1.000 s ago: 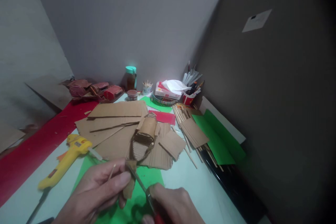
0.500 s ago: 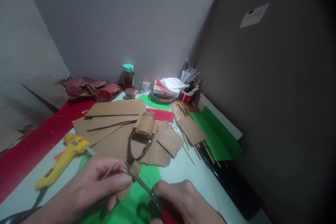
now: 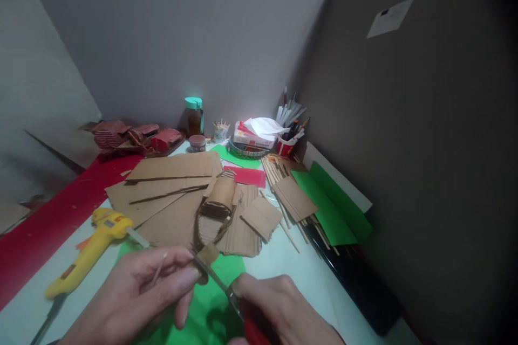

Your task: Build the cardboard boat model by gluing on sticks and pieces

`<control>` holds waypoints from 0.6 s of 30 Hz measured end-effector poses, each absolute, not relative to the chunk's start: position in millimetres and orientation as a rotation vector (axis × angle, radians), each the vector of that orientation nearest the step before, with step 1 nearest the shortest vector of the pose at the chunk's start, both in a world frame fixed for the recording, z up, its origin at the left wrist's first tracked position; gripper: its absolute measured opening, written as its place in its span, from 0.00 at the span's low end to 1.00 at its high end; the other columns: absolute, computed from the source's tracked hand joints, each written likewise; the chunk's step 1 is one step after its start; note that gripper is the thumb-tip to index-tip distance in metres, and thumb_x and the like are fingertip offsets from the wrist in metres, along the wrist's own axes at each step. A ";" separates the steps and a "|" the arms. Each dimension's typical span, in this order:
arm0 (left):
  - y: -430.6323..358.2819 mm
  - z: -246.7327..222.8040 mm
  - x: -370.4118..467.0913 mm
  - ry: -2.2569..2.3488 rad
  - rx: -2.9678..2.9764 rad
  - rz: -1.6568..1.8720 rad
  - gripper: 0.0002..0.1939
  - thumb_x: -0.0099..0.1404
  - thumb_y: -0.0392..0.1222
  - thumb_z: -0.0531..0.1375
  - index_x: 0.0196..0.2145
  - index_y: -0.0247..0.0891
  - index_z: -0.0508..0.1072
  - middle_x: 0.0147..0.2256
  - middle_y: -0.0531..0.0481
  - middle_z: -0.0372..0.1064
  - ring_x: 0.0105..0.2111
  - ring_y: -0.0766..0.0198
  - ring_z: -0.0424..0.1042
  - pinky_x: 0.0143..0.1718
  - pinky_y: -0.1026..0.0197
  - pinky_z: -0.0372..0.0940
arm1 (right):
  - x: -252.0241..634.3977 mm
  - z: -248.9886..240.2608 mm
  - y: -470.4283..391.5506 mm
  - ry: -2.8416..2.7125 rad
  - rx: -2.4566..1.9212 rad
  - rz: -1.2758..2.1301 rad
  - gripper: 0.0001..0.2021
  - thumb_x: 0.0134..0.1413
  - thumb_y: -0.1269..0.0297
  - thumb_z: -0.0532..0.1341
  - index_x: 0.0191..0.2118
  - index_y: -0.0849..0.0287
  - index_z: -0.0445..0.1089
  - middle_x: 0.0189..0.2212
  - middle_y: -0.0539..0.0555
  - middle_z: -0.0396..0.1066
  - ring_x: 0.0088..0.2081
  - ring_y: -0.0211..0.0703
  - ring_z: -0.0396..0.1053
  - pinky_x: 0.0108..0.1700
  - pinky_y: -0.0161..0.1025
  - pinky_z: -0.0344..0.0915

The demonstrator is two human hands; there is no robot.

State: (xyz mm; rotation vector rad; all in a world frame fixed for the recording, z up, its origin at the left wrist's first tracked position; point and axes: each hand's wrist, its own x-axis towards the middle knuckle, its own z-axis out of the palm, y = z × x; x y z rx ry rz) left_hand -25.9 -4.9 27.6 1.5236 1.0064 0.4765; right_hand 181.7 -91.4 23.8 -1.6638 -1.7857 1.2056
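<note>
My left hand (image 3: 162,285) pinches a small brown cardboard piece (image 3: 209,254), with a thin wooden stick (image 3: 159,268) also between its fingers. In my right hand (image 3: 279,302) is a red-handled cutting tool (image 3: 256,332), its metal part reaching left to the cardboard piece. Whether it is scissors or a knife is hard to tell. Just beyond my hands lies a small cardboard boat (image 3: 210,229) with a rounded cabin. A green sheet (image 3: 210,302) lies under both hands.
A yellow glue gun (image 3: 91,250) lies at left. Cardboard sheets (image 3: 162,215) spread beyond my left hand. Wooden sticks, a cardboard square (image 3: 294,198), green paper (image 3: 324,210) and a black tray (image 3: 356,285) are at right. A bottle (image 3: 195,118), basket (image 3: 249,150) and cups stand behind.
The view has shifted slightly. The strip of cardboard seen below the left fingers no longer shows there, and the small piece sits at a slightly different angle. Both hands keep their holds.
</note>
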 end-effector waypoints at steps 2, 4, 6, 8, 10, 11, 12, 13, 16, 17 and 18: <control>-4.8 27.3 -26.3 1.006 1.526 0.489 0.25 0.63 0.62 0.59 0.17 0.43 0.71 0.18 0.57 0.63 0.20 0.68 0.58 0.26 0.62 0.54 | 182.4 25.0 -90.9 -1.781 -1.679 1.210 0.22 0.51 0.40 0.63 0.30 0.54 0.60 0.23 0.44 0.54 0.24 0.34 0.51 0.25 0.31 0.48; -5.3 27.5 -25.9 0.994 1.503 0.499 0.21 0.62 0.59 0.61 0.18 0.44 0.72 0.17 0.57 0.65 0.21 0.66 0.63 0.28 0.61 0.57 | 183.4 25.1 -90.0 -1.784 -1.658 1.229 0.23 0.50 0.39 0.63 0.30 0.54 0.60 0.23 0.43 0.55 0.25 0.34 0.51 0.26 0.31 0.50; -5.8 28.2 -25.0 0.987 1.493 0.499 0.18 0.60 0.57 0.63 0.19 0.44 0.73 0.16 0.56 0.67 0.21 0.65 0.65 0.28 0.61 0.57 | 183.9 24.7 -89.1 -1.794 -1.641 1.242 0.23 0.50 0.40 0.64 0.30 0.54 0.59 0.23 0.43 0.54 0.25 0.33 0.50 0.26 0.30 0.50; -5.9 28.9 -24.0 0.987 1.491 0.487 0.18 0.59 0.57 0.64 0.19 0.44 0.73 0.15 0.56 0.67 0.20 0.65 0.64 0.27 0.61 0.57 | 182.9 24.8 -88.6 -1.804 -1.650 1.244 0.20 0.50 0.45 0.66 0.30 0.54 0.59 0.23 0.42 0.53 0.24 0.33 0.50 0.25 0.30 0.49; -5.2 29.3 -22.8 0.995 1.473 0.470 0.18 0.57 0.57 0.66 0.19 0.43 0.73 0.15 0.56 0.66 0.20 0.66 0.62 0.26 0.62 0.56 | 180.4 24.8 -88.8 -1.809 -1.671 1.241 0.16 0.50 0.51 0.66 0.31 0.54 0.60 0.21 0.42 0.51 0.23 0.32 0.50 0.25 0.30 0.49; -4.7 29.2 -22.1 1.007 1.457 0.456 0.19 0.56 0.57 0.66 0.19 0.42 0.73 0.14 0.55 0.65 0.19 0.66 0.61 0.25 0.62 0.55 | 178.9 24.3 -89.3 -1.810 -1.683 1.239 0.14 0.50 0.53 0.66 0.31 0.54 0.61 0.21 0.41 0.50 0.22 0.32 0.49 0.25 0.30 0.49; -4.2 29.0 -21.4 1.023 1.436 0.436 0.19 0.55 0.58 0.67 0.19 0.41 0.72 0.13 0.55 0.64 0.18 0.67 0.58 0.24 0.63 0.54 | 177.3 23.2 -90.2 -1.806 -1.699 1.237 0.13 0.51 0.55 0.66 0.30 0.54 0.62 0.20 0.41 0.49 0.22 0.32 0.49 0.24 0.30 0.48; -3.7 28.4 -20.6 1.035 1.407 0.410 0.20 0.54 0.59 0.67 0.20 0.41 0.72 0.13 0.55 0.64 0.17 0.68 0.56 0.22 0.64 0.51 | 176.0 21.3 -91.5 -1.802 -1.711 1.233 0.12 0.51 0.56 0.66 0.30 0.54 0.62 0.19 0.41 0.48 0.21 0.32 0.49 0.24 0.30 0.48; -3.9 24.4 -18.0 1.020 1.307 0.334 0.24 0.54 0.63 0.67 0.22 0.39 0.72 0.13 0.56 0.61 0.15 0.72 0.49 0.19 0.65 0.42 | 175.2 10.3 -98.0 -1.791 -1.715 1.223 0.11 0.52 0.57 0.65 0.31 0.55 0.64 0.19 0.41 0.48 0.21 0.32 0.49 0.23 0.29 0.48; -4.5 22.1 -17.2 1.003 1.285 0.318 0.25 0.54 0.64 0.67 0.22 0.39 0.72 0.13 0.56 0.61 0.14 0.73 0.48 0.18 0.65 0.40 | 176.4 5.0 -101.0 -1.785 -1.710 1.222 0.11 0.54 0.56 0.65 0.31 0.55 0.65 0.20 0.42 0.49 0.22 0.32 0.49 0.23 0.29 0.49; -5.5 19.4 -16.4 0.979 1.269 0.310 0.25 0.54 0.65 0.67 0.23 0.38 0.72 0.14 0.56 0.60 0.14 0.73 0.47 0.18 0.65 0.39 | 178.2 -0.8 -104.3 -1.779 -1.703 1.224 0.11 0.55 0.55 0.65 0.32 0.54 0.65 0.20 0.42 0.50 0.22 0.32 0.49 0.23 0.29 0.49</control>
